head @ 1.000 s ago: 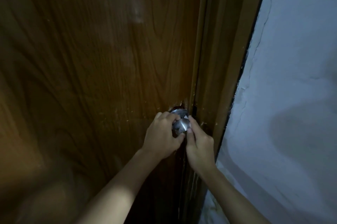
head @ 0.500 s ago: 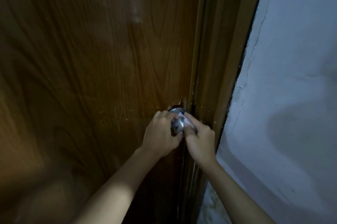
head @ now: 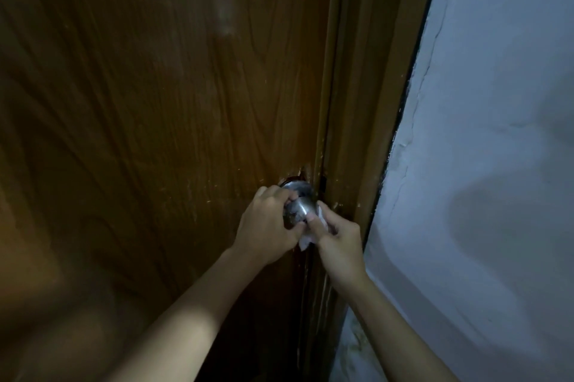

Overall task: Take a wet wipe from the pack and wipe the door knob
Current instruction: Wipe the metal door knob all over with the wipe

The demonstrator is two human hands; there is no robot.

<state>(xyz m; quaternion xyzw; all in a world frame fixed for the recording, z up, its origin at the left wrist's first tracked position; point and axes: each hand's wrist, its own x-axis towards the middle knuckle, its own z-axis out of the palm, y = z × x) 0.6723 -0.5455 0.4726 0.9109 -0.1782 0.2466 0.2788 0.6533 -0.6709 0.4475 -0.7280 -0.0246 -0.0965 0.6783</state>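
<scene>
A round silver door knob (head: 298, 204) sits on the right edge of a brown wooden door (head: 155, 133). My left hand (head: 267, 226) grips the knob from the left, fingers curled over it. My right hand (head: 337, 235) holds a crumpled white wet wipe (head: 309, 237) pressed against the knob's right and lower side, with the thumb on the knob's face. Most of the wipe is hidden under my fingers. The wipe pack is out of view.
The brown door frame (head: 357, 102) runs just to the right of the knob. Beyond it is a pale, cracked wall (head: 481, 164) with a shadow on it. The scene is dim.
My right hand has slid down and to the right around the knob, and more of the white wipe shows below it. My left hand keeps its grip on the knob.
</scene>
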